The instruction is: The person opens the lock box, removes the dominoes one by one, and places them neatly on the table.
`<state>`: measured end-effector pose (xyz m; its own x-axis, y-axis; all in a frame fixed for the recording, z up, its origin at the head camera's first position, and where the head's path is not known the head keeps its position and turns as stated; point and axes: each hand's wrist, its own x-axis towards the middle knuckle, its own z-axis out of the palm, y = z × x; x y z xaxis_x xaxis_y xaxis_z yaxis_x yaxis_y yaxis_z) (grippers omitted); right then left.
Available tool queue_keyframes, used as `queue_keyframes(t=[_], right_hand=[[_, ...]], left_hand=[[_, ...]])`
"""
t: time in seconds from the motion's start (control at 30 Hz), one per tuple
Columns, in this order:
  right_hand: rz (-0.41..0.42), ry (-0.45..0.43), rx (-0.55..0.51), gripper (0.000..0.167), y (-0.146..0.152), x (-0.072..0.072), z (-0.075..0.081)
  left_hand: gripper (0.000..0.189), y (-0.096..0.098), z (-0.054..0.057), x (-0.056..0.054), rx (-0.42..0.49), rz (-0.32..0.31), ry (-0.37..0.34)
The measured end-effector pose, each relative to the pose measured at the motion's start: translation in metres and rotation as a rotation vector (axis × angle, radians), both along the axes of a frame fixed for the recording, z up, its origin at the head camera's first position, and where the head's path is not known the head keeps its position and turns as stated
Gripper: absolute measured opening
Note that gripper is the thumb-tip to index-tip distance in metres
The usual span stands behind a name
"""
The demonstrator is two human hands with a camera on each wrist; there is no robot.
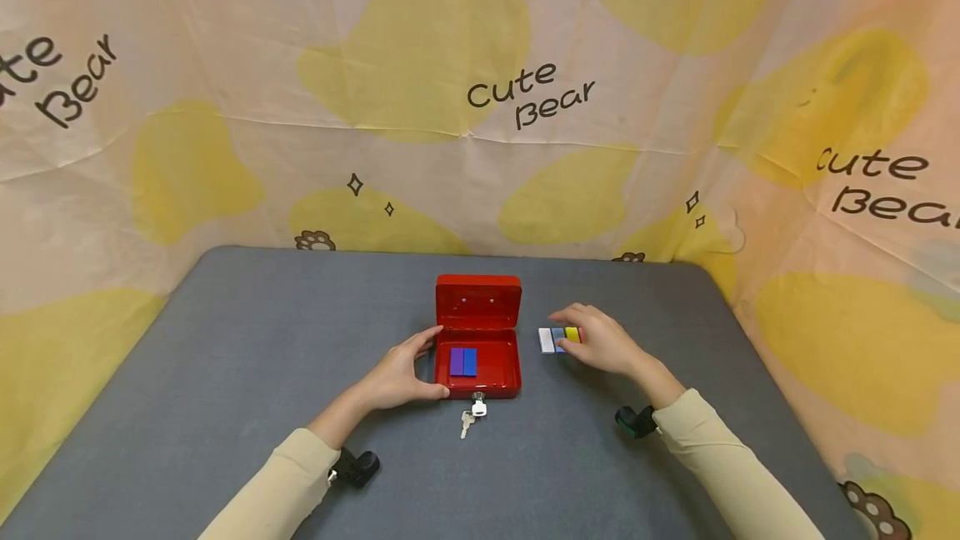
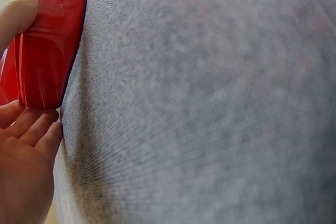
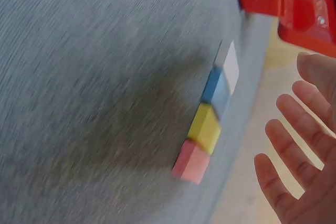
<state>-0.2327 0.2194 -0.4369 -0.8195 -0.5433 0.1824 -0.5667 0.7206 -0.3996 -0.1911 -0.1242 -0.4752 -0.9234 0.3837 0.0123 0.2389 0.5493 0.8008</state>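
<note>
A red cash box (image 1: 498, 367) lies on the table with its lid (image 1: 477, 302) raised. My left hand (image 1: 397, 373) holds the box's left side, the thumb at the front corner and the fingers along the side. Inside, toward the left, a purple block (image 1: 457, 362) and a blue block (image 1: 470, 362) lie side by side. To the right of the box, my right hand (image 1: 606, 343) hovers above a row of blocks, its fingers spread and apart from them. The row has a white block (image 3: 231, 69), a light blue block (image 3: 212, 86), a yellow block (image 3: 205, 126) and a pinkish-red block (image 3: 191, 162).
One key (image 1: 479, 408) sits in the lock at the box's front, and a second key (image 1: 467, 422) hangs beside it over the grey table (image 1: 300, 332). A printed cloth (image 1: 420, 48) covers the wall behind the table's far edge and on both sides.
</note>
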Motion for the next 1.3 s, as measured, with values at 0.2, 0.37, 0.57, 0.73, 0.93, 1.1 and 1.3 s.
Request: queue_keyframes(t=[0.2, 0.37, 0.57, 0.73, 0.93, 1.1, 1.3], right_hand=[[0.044, 0.016, 0.01, 0.034, -0.018, -0.001, 0.0], [0.097, 0.039, -0.002, 0.035, -0.03, 0.0, -0.002], [0.109, 0.023, -0.006, 0.036, -0.045, 0.002, -0.001], [0.132, 0.038, -0.015, 0.036, -0.057, 0.005, 0.002], [0.126, 0.026, -0.004, 0.037, -0.071, 0.009, 0.006], [0.135, 0.017, 0.014, 0.037, -0.084, 0.011, 0.007], [0.139, -0.022, 0.067, 0.039, -0.099, 0.012, 0.004]], left_hand=[[0.091, 0.0, 0.002, 0.001, -0.008, 0.006, -0.004], [0.09, 0.0, 0.001, 0.001, -0.004, 0.002, -0.006], [0.09, -0.001, -0.001, 0.0, -0.004, 0.002, 0.005], [0.089, -0.001, -0.001, 0.0, 0.0, -0.001, 0.008], [0.09, -0.001, -0.001, -0.001, -0.003, 0.001, 0.004], [0.089, -0.001, -0.001, 0.0, -0.003, 0.005, -0.006], [0.09, -0.002, -0.001, 0.0, -0.003, 0.004, -0.008]])
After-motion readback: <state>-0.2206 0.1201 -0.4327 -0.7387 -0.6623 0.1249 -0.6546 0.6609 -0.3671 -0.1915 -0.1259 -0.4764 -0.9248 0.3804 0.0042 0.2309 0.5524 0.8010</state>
